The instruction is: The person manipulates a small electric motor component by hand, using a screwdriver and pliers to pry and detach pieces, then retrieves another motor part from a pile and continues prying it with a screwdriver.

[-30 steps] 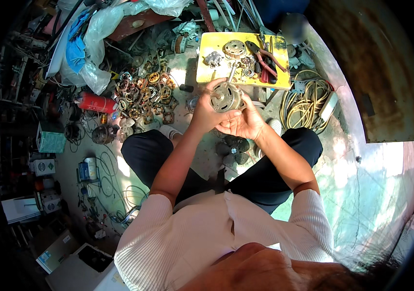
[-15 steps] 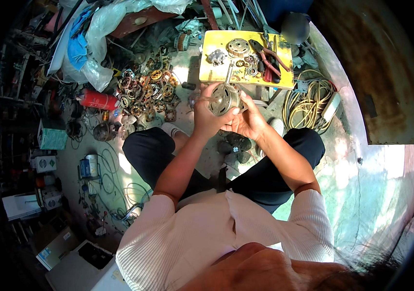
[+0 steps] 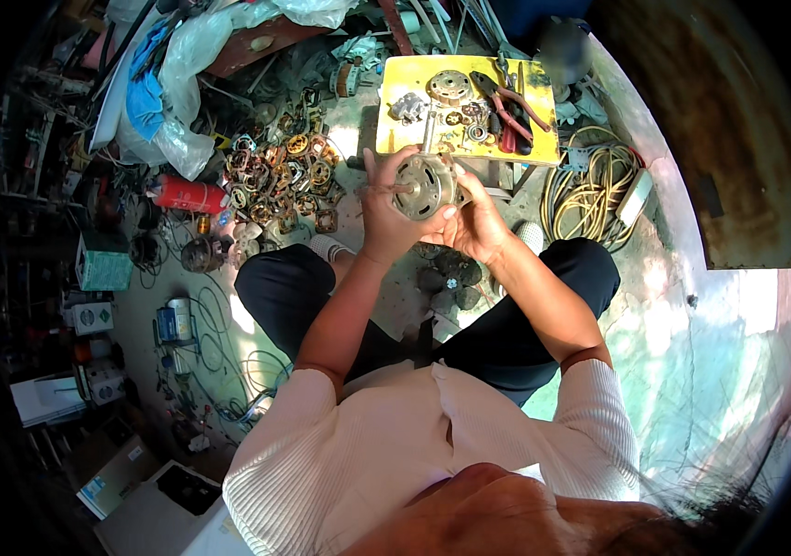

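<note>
A person sits on the ground, seen from above, knees apart in dark trousers, a pale ribbed top low in the view, both forearms reaching forward to meet in front of the body. Beyond the hands stands a yellow tray (image 3: 394,111) on a small stand, its top scattered with metal parts, among them a round metal cover (image 3: 449,86) on the far side and red-handled pliers (image 3: 513,111) toward the right. To the right of the hands lies a coil of yellowish cable (image 3: 590,190) on the floor. To the left of the hands spreads a pile of copper-wound motor parts (image 3: 280,181), and farther left a red can (image 3: 190,195) lies on its side beside crumpled clear plastic sheeting (image 3: 178,139). Just below the hands, between the knees, a few dark round pieces (image 3: 446,278) rest on the floor.

Both hands hold a small round motor (image 3: 425,185) up just in front of the tray's near edge. The left hand (image 3: 386,218) wraps around the motor's left side, thumb pointing up, fingers closed around its body. The right hand (image 3: 481,222) grips the motor from the right and from beneath, its fingertips pressed to the metal casing
</note>
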The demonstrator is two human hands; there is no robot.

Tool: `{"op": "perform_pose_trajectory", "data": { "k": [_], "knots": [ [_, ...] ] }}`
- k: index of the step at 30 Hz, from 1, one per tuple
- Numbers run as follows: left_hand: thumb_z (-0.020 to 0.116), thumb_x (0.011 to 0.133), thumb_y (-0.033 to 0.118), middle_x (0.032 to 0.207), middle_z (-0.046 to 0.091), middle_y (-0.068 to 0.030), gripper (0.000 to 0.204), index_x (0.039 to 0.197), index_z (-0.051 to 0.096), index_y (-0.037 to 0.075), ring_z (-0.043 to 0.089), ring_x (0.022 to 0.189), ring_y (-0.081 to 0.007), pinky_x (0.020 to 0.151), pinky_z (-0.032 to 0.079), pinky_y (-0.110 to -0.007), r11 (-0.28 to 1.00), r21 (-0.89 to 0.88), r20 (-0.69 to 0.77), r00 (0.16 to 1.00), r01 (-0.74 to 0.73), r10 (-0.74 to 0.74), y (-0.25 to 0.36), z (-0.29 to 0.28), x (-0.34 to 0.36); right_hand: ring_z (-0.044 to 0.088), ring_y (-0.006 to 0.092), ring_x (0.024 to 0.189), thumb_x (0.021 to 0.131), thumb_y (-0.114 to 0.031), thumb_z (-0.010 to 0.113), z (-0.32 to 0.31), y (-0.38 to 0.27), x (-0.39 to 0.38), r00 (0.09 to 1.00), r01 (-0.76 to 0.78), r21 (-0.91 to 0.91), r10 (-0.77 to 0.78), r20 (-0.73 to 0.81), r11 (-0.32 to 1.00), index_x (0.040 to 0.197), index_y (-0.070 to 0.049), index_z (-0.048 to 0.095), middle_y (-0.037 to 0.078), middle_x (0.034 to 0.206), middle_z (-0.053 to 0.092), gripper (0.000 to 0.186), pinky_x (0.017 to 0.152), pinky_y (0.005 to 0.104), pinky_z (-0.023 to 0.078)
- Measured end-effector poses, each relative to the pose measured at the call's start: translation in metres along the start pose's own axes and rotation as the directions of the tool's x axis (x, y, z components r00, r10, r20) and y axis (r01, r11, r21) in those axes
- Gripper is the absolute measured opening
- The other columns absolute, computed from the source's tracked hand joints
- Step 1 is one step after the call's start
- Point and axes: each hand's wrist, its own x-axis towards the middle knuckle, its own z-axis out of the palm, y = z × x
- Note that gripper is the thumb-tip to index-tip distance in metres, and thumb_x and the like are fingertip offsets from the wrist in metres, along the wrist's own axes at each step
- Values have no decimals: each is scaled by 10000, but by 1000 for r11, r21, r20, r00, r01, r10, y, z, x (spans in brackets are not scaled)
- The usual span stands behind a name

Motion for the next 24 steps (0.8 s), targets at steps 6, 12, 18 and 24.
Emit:
{"op": "perform_pose_trajectory", "data": {
  "k": [6, 12, 18, 24],
  "knots": [
    [775, 776, 304, 1136, 612, -98, 626, 1257, 525, -9, 583, 1038, -161, 893, 472, -307, 849, -473, -82, 947, 238, -311, -18, 20, -9, 647, 170, 901, 857, -674, 530, -1, 2, 4, 997, -47, -73, 42, -63, 996, 1256, -98, 525, 64, 1079, 634, 700, 902, 430, 488],
    [678, 854, 448, 1199, 579, -71, 608, 1293, 527, 55, 578, 1066, -171, 908, 466, -332, 353, -800, 127, 712, 485, -690, -32, -8, 0, 682, 153, 778, 899, -692, 454, -8, -11, -4, 981, -194, -469, 157, -117, 862, 1117, 25, 621, 92, 924, 688, 768, 770, 290, 562],
    [563, 897, 546, 1292, 551, -78, 628, 1335, 493, 102, 521, 1205, -217, 1049, 396, -398, 281, -773, 143, 588, 568, -796, -65, -26, -17, 630, 191, 845, 840, -459, 721, -38, -21, 6, 899, 109, -935, -436, -52, 337, 1197, 28, 577, 131, 948, 650, 621, 796, 284, 516],
    [606, 868, 529, 1232, 588, -75, 636, 1294, 545, 61, 556, 1121, -201, 952, 428, -357, 408, -593, 311, 665, 694, -679, -38, -21, -21, 517, 277, 1207, 675, -509, 845, -15, -5, 11, 928, 202, -881, -372, 32, 428, 1398, 47, 363, 224, 1341, 482, 1032, 991, 384, 441]
  ]
}}
